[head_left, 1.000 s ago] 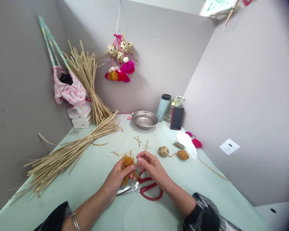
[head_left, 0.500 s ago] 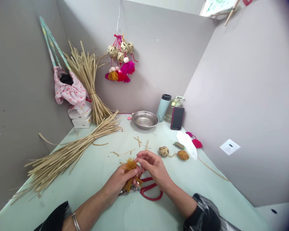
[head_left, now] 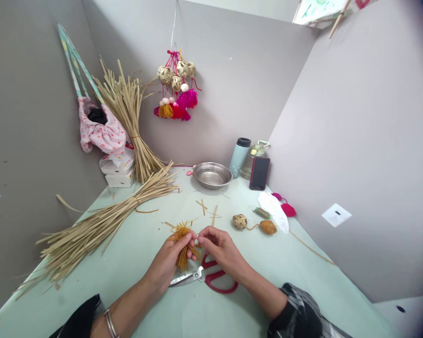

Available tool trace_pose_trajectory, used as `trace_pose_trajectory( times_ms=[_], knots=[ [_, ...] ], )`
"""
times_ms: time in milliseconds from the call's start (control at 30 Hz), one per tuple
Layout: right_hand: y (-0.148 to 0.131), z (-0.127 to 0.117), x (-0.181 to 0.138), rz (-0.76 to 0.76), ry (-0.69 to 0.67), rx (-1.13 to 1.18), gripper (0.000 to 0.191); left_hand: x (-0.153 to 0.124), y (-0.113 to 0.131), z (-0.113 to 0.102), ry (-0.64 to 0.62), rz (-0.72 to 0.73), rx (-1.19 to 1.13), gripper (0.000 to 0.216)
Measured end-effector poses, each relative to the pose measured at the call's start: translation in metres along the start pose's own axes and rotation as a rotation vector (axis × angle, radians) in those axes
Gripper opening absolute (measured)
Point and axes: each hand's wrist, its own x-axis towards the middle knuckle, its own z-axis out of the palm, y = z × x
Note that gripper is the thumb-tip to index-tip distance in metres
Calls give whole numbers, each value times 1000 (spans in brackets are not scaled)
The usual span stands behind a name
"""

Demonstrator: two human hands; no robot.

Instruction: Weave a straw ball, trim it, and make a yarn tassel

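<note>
My left hand (head_left: 167,263) grips a mustard-yellow yarn tassel (head_left: 182,244) around its middle, frayed ends sticking up and strands hanging below. My right hand (head_left: 220,249) is pinched at the tassel's right side, fingertips touching the left thumb; a thin strand seems to run between them. Red-handled scissors (head_left: 207,277) lie on the pale green table (head_left: 134,263) just under both hands, blades pointing left.
A woven ball tied to a yellow pompom (head_left: 257,224) lies right of the hands. Straw bundles (head_left: 102,220) spread across the left. A steel bowl (head_left: 212,174), tumbler (head_left: 238,157), bottle, phone (head_left: 259,172) and pink pompoms (head_left: 285,205) stand at the back; woven-ball ornaments (head_left: 176,84) hang above.
Both hands shifted slightly left with the tassel. The tassel turned in my left hand, and my right fingers stayed pinched at its side.
</note>
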Motion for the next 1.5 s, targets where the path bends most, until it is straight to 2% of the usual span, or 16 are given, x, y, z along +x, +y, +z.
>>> trace_pose_trajectory(
  times_ms=[67,267,467,667,833,1167,1367,1500],
  knots=[
    [-2,-1,0,-5,7,-11,27,0,0,1,16,5,2,25],
    [-9,3,-3,7,-84,-6,25,0,0,-1,10,4,32,26],
    [-5,2,-1,9,-24,3,23,2,-4,-4,13,-22,79,26],
    [-3,-2,1,19,51,-33,26,1,-2,-3,-35,-13,98,22],
    [-5,0,1,24,9,13,24,1,-4,-4,-39,-13,115,20],
    [-6,3,-3,58,-213,53,26,2,-1,-4,-31,12,78,23],
    [-11,-1,-3,10,-155,50,28,0,-3,-3,-36,3,113,21],
    [-8,0,-2,17,-168,34,40,0,-6,-2,-70,-25,130,26]
  ],
)
